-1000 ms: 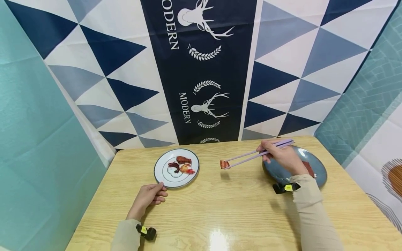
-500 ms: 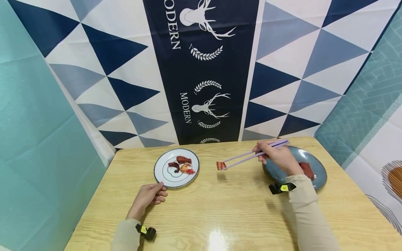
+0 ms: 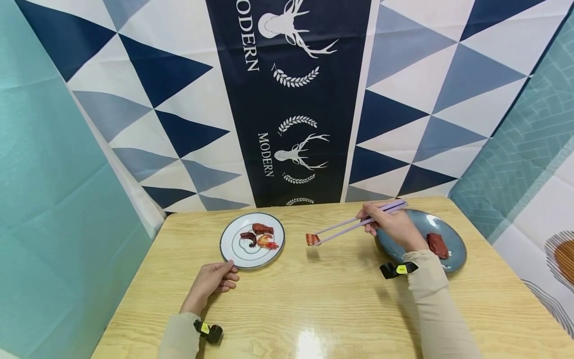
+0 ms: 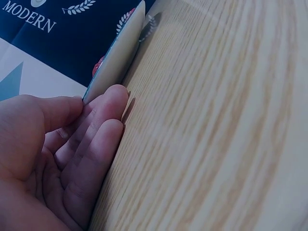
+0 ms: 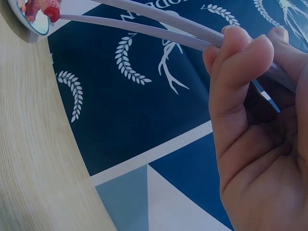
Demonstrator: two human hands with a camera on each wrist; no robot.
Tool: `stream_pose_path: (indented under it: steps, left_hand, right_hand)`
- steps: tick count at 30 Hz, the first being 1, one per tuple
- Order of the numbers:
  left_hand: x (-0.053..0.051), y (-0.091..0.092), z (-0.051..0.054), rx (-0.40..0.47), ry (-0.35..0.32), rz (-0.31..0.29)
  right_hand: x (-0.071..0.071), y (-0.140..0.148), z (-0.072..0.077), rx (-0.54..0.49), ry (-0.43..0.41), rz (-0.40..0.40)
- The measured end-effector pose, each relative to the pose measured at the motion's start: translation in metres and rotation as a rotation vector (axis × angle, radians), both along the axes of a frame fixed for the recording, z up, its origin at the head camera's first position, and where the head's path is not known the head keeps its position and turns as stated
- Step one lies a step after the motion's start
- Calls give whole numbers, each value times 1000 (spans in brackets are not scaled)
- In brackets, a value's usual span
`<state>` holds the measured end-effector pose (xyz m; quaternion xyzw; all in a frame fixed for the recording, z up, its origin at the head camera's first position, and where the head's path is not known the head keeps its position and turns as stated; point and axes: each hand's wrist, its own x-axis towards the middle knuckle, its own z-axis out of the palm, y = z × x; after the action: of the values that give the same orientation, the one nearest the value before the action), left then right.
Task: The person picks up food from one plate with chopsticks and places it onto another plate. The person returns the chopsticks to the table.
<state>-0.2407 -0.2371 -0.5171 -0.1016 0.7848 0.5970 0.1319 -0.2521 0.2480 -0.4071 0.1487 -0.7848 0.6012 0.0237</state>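
The right hand (image 3: 391, 226) grips a pair of light purple chopsticks (image 3: 347, 227), whose tips pinch a small red-brown striped food piece (image 3: 312, 239) above the table, right of a white plate. In the left wrist view the left hand (image 4: 62, 154) pinches the near rim of that white plate (image 4: 115, 62) between thumb and fingers. Several food pieces lie on the white plate (image 3: 233, 249), including a brown one (image 3: 262, 228) and a red-and-yellow one (image 3: 267, 242). In the right wrist view the right hand (image 5: 269, 120) curls round the chopsticks (image 5: 144, 24).
A blue-grey plate (image 3: 456, 243) with a dark red meat-like piece (image 3: 437, 245) stands at the right, partly behind the right hand and forearm. The wooden table (image 3: 287, 304) ends at a patterned cloth (image 3: 305, 99) at the back.
The right hand, its chopsticks and the striped piece have moved left toward the white plate. More of the dark red piece shows on the blue-grey plate. The left hand has stayed at the rim.
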Motion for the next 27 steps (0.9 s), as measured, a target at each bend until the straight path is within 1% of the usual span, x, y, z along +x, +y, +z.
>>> stream_pose_path:
  steps: [5, 9, 14, 21, 27]
  left_hand:
    - [0, -1, 0, 3, -2, 3]
    - [0, -1, -1, 0, 0, 2]
    - [0, 0, 0, -8, 1, 4]
    - [-1, 1, 0, -15, 2, 9]
    - [-1, 1, -1, -17, -2, 9]
  right_hand:
    - [-2, -2, -1, 12, 11, 13]
    - [-4, -3, -2, 18, 4, 21]
    - [-5, -5, -2, -4, -2, 31]
    - [-8, -9, -4, -50, 0, 68]
    - [-12, -12, -8, -56, -15, 91]
